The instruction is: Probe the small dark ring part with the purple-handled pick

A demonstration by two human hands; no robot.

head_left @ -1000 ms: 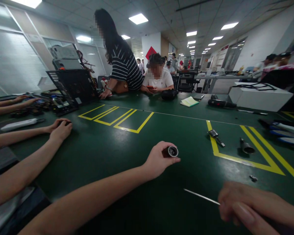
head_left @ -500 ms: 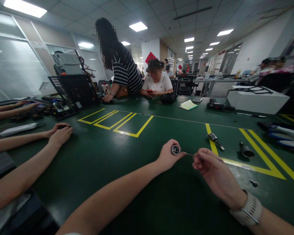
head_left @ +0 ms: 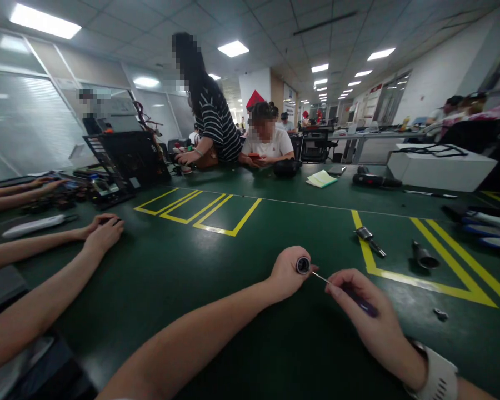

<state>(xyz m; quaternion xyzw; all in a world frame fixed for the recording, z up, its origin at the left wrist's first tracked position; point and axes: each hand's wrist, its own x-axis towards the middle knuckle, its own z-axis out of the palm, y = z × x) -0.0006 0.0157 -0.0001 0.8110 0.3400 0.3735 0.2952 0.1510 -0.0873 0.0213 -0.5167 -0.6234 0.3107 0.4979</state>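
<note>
My left hand (head_left: 286,275) is wrapped round a short dark cylindrical housing (head_left: 303,265), its round open end with a metal rim facing me. In my right hand (head_left: 379,328) is a thin screwdriver (head_left: 367,307) with a purple handle and a slim metal shaft. The shaft points left to the rim of the housing; whether its tip is inside or only beside it I cannot tell. Right of my hands lie a metal cylinder with a pronged shaft (head_left: 370,240), a dark cone-shaped shell (head_left: 425,256) and a small metal piece (head_left: 440,314).
Yellow tape (head_left: 214,229) marks boxes on the green table (head_left: 170,278). A co-worker's hands (head_left: 104,230) rest at the left. Toward the back are a notepad (head_left: 321,178), a dark power tool (head_left: 377,180) and a white box (head_left: 441,169). Across the table stands a person in a striped shirt (head_left: 220,122).
My right hand has dropped lower and turned, so the screwdriver's handle now shows and its shaft slopes more. My left hand sits slightly lower. The standing person's hand has risen off the table.
</note>
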